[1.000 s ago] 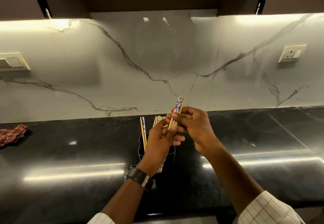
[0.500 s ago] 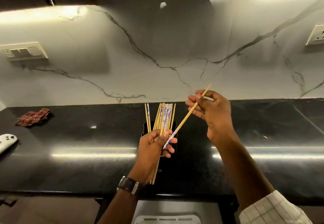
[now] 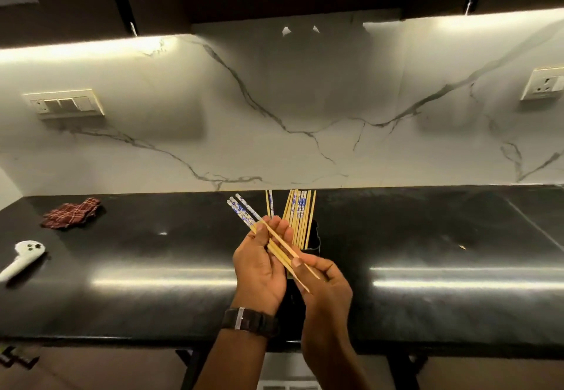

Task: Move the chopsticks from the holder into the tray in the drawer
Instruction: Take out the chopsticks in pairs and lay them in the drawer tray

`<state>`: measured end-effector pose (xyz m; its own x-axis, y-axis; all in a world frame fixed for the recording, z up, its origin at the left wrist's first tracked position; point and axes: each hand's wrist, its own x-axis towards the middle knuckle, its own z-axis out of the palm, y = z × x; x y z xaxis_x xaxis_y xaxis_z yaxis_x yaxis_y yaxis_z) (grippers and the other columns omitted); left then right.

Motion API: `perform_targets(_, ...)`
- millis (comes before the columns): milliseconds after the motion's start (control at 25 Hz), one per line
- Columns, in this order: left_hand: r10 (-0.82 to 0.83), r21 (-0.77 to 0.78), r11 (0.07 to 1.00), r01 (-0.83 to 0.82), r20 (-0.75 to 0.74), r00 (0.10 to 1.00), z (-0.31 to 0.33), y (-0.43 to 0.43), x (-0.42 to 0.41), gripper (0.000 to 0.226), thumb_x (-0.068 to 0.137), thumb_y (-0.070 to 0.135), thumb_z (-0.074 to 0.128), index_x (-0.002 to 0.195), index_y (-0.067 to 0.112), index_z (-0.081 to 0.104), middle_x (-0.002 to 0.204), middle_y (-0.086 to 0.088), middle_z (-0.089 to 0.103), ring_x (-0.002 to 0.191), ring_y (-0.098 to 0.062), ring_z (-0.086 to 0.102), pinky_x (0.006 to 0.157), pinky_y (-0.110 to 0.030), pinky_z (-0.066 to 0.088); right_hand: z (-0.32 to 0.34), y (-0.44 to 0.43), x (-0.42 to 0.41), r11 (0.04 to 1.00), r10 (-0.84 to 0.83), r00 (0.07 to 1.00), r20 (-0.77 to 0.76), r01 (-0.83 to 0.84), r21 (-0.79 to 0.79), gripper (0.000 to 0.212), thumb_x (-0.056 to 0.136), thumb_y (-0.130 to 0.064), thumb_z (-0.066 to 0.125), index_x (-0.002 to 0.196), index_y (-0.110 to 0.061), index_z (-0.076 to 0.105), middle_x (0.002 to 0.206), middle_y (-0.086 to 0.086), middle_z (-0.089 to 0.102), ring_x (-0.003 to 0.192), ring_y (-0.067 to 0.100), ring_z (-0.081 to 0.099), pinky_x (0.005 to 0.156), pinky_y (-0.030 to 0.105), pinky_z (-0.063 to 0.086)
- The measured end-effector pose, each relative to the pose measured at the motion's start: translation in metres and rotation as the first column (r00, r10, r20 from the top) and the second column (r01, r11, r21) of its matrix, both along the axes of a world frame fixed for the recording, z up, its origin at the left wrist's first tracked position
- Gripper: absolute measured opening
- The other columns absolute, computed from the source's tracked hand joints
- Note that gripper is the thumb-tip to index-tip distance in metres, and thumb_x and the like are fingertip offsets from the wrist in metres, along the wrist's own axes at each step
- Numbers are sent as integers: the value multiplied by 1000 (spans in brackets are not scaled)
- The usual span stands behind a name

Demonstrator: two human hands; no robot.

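Note:
A black holder [image 3: 313, 241] stands on the dark counter, with several wooden chopsticks [image 3: 300, 215] upright in it, some with blue-and-white tops. My left hand [image 3: 259, 267], a watch on its wrist, grips a few chopsticks [image 3: 242, 214] whose patterned ends point up and left. My right hand [image 3: 323, 279] pinches one plain chopstick [image 3: 282, 243] by its thin end and lays it across the left palm. Both hands are just in front of the holder. A sliver of the pale open drawer [image 3: 287, 368] shows below the counter edge; its tray is mostly hidden by my arms.
A red checked cloth [image 3: 71, 214] lies at the back left of the black counter [image 3: 152, 282]. A white controller [image 3: 23, 256] rests near the left edge. Switch plate [image 3: 65, 104] and socket [image 3: 543, 84] sit on the marble wall.
My right hand has swung down from beside the holder and brought its single chopstick onto the left hand. The left hand's bundle now tilts up and left. The view has tipped down a little.

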<state>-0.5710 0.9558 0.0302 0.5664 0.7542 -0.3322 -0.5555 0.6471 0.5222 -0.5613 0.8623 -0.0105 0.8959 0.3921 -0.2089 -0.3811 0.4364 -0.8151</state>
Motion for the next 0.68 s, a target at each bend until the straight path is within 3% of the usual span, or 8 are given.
perform_targets(120,-37,21,999,38,-35,999,-9,-1,-12,24,105,19,53,107,3,70,71,-6,68,54,-14,66,54,-29,60,-8,3,-21,998,55,987,-148,-49,43,15,94,2,68,105,-3,78,102,16,81,98,30,80,78,35,65)
perform_targets(280,-51,1,999,51,-87,995,-30,2,-26,23,107,15,48,115,4,66,68,-2,62,50,-11,58,49,-28,54,-13,-1,-23,996,73,940,-333,-85,-22,19,89,6,71,108,3,76,104,21,79,100,34,78,86,39,64)
perform_targets(440,-67,64,995,79,-178,982,-65,2,-51,21,107,15,48,117,4,63,84,-13,75,67,-20,78,61,-34,63,-31,-19,-25,990,72,895,-441,-120,-81,13,86,10,72,98,7,76,96,24,80,86,34,81,72,35,67)
perform_targets(560,-32,96,994,50,-182,983,-90,8,-71,22,107,18,49,122,8,60,95,-16,78,83,-26,80,68,-38,64,-56,-33,-30,977,90,882,-462,-167,-129,10,86,13,71,94,9,76,89,25,80,72,31,82,60,32,67)
perform_targets(680,52,142,990,-18,-239,970,-103,12,-73,21,107,18,50,121,6,59,78,-3,72,64,-16,75,61,-32,62,-70,-35,-36,957,136,864,-484,-241,-162,9,89,11,70,96,7,76,95,27,79,79,33,80,65,33,66)
